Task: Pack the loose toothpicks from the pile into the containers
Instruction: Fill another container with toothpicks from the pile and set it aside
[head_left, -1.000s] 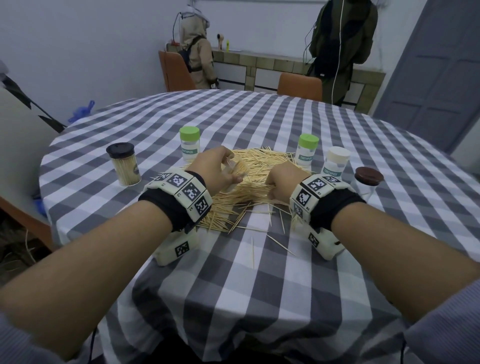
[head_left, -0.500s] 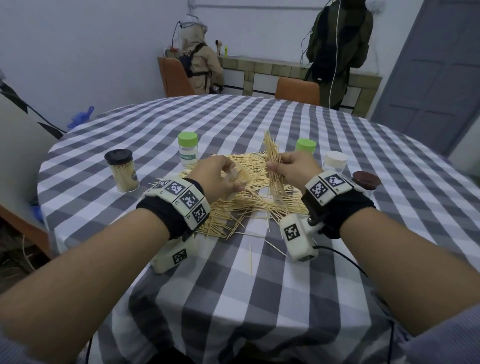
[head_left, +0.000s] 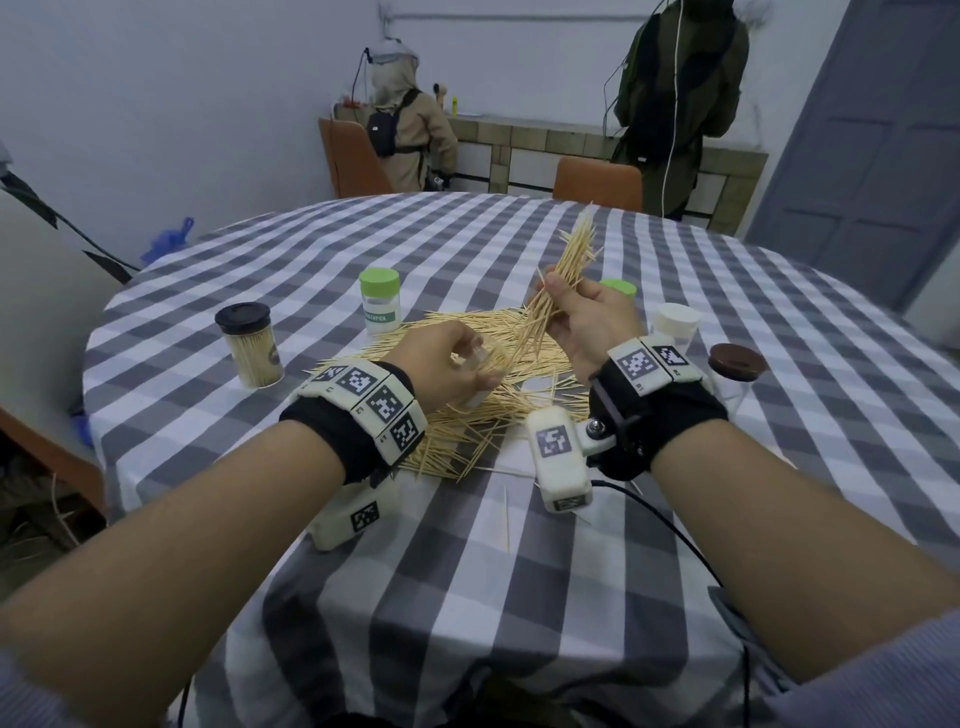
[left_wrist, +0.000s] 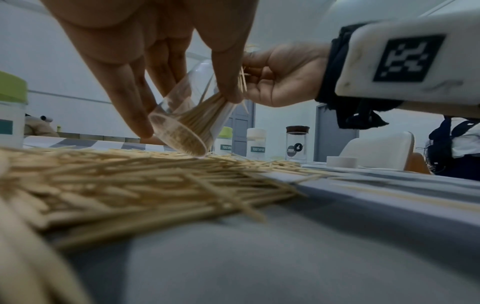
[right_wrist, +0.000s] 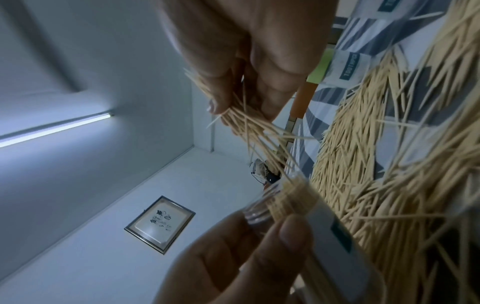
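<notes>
Checked tablecloth (head_left: 467, 597): right hand (head_left: 587, 325) has lifted a pinched toothpick bundle (head_left: 563, 275) off the pile (head_left: 467, 415); left hand (head_left: 441, 364) grips open container (left_wrist: 187, 123), ready for loading.

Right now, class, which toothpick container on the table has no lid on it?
The clear container gripped by the left hand, tilted over the pile and partly filled. The other containers stand upright with green, white, black or brown caps.

Green-lidded jar (head_left: 618, 287) mostly hidden behind right hand (head_left: 587, 322), near toothpicks (left_wrist: 39, 257) blurred
</notes>
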